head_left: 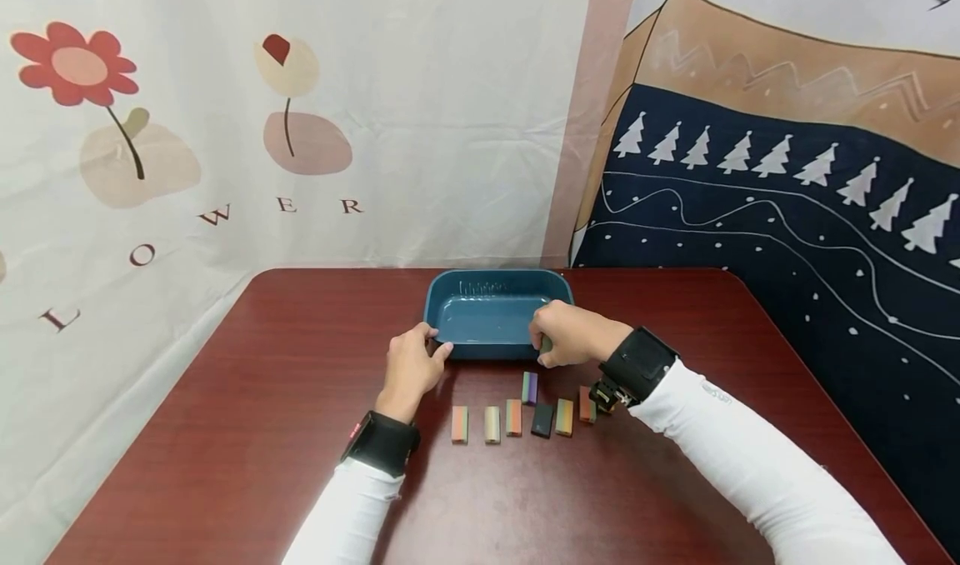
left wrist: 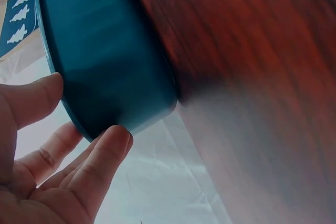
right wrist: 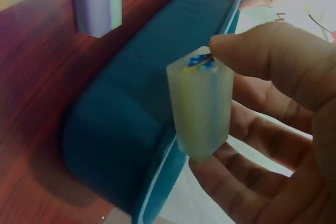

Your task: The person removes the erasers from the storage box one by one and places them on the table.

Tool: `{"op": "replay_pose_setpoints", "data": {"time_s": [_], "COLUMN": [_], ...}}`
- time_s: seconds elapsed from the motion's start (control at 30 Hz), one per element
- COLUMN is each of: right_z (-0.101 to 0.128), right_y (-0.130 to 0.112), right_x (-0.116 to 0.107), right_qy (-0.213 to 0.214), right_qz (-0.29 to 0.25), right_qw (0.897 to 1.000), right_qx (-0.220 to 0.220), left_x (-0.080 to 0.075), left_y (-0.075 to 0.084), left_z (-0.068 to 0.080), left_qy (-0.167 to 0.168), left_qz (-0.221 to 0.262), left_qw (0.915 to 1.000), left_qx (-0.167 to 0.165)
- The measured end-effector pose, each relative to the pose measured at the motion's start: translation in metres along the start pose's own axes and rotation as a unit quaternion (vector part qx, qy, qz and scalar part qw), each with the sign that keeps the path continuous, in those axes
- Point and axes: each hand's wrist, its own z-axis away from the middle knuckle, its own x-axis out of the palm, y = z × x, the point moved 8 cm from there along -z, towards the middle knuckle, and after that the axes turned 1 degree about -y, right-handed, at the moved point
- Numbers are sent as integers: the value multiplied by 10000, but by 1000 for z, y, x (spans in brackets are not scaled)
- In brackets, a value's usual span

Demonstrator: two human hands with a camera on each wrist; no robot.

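A teal rectangular dish [head_left: 487,352] stands at the back middle of the table. My left hand [head_left: 414,367] holds its near left corner, thumb on the front side and fingers around the left end, as the left wrist view shows. Over the dish's near right corner, my right hand [head_left: 576,333] pinches a pale translucent block [right wrist: 202,111] with faint yellow and blue stripes between thumb and fingers. Blue and yellow marks show on the block's end, which faces the right wrist camera. Closest in front of the dish lies a purple and green block [head_left: 529,388].
A loose row of small blocks lies nearer me, among them an orange and green one [head_left: 460,425], a cream one [head_left: 492,425], a black one [head_left: 542,421] and a yellow one [head_left: 564,417]. Another orange block [head_left: 587,404] lies below my right wrist. Printed curtains hang behind the table.
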Motion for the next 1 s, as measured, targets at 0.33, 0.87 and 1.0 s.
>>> {"op": "replay_pose_setpoints", "data": {"time_s": [0.33, 0.87, 1.0], "right_z": [16, 20, 20], "right_y": [-6, 4, 4], "right_x": [15, 60, 64], "right_qy": [302, 509, 582], "right_qz": [-141, -118, -113], "right_qw": [9994, 9984, 9979], "right_qx": [-18, -202, -254], "left_x": [-3, -2, -1], "left_y": [1, -1, -1], "left_z": [-4, -3, -2], "left_qy": [-9, -46, -26], "left_qz": [33, 105, 126], "left_qw": [10000, 9999, 9999], "left_qx": [-5, 85, 73]}}
